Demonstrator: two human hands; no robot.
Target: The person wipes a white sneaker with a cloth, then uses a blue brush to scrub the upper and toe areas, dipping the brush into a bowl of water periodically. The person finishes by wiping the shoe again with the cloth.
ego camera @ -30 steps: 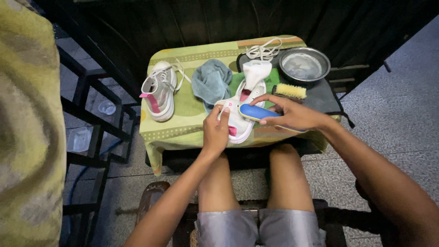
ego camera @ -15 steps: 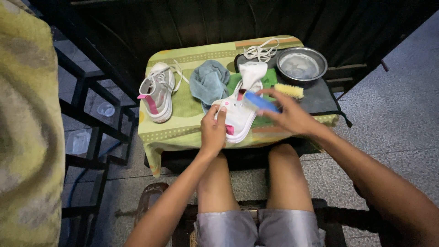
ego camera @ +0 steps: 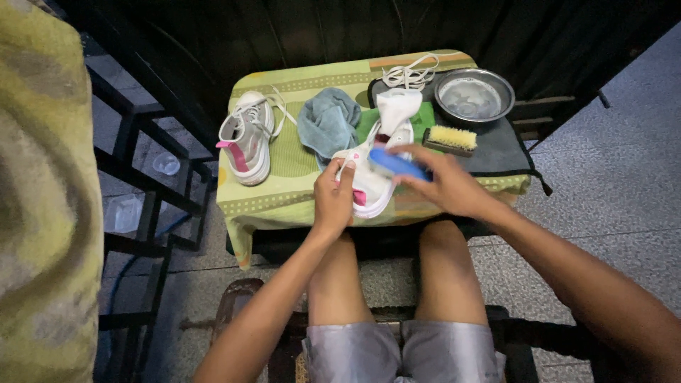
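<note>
Nearest the person, the left hand (ego camera: 333, 198) clamps its fingers (ego camera: 346, 174) around the near edge of a white shoe (ego camera: 369, 181) lying on the green-clothed worktop (ego camera: 291, 202). The right hand (ego camera: 443, 186) has its fingers closed on a blue brush (ego camera: 396, 164), pressed onto the shoe's upper between both hands. Just beyond lie a blue cloth (ego camera: 328, 120) and a yellow-bristled brush (ego camera: 450, 139). A second shoe (ego camera: 248, 136) stands to the left, well apart. Farthest sit a metal bowl (ego camera: 474, 95) and loose white laces (ego camera: 411, 72).
</note>
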